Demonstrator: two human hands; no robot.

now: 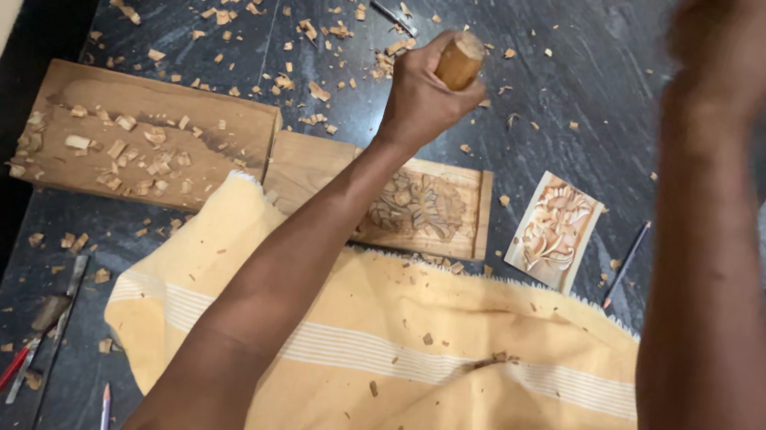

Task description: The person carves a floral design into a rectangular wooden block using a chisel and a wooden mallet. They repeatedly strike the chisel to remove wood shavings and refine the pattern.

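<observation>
Chisel handle (460, 61): rounded wooden end sticking up out of the left hand (424, 95), at 12 o'clock of the frame; blade hidden.
Left hand: fingers wrapped tight around the handle, above the carved panel.
Right hand (748, 42): raised at 1 o'clock, blurred; cannot tell its grip or what it holds.
Carved panel (425, 206): floral relief, flat on the dark floor (582, 33), at frame centre.
Small carving (556, 231): pale, just at 3 o'clock of the panel.
Plain board (146, 139): at 9 o'clock, strewn with chips.
Yellow cloth (400, 369): at 6 o'clock.
</observation>
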